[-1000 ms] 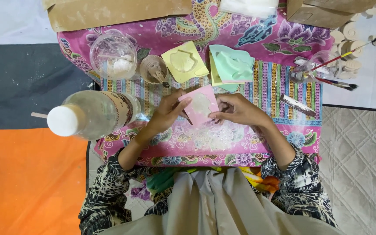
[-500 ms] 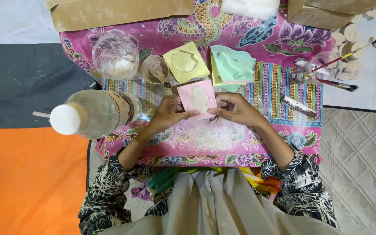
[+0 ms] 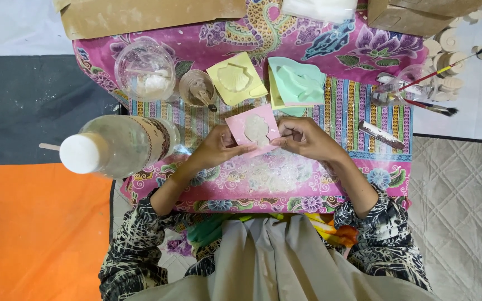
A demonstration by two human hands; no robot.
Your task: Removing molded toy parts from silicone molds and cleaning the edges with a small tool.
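Three moulds: pink mould [image 3: 255,131] pinched between left hand [image 3: 216,149] and right hand [image 3: 302,138], now flatter than earlier; yellow mould [image 3: 235,79], green mould [image 3: 299,83] toward tabletop's far edge.

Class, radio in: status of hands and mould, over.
Left hand and right hand grip pink mould, filled, above cloth. Nothing between them.

Three moulds: pink mould [image 3: 255,131], yellow mould [image 3: 235,85], green mould [image 3: 298,83]

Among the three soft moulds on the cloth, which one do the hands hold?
The pink mould, gripped between the left hand and right hand. The yellow mould and green mould lie untouched farther away.
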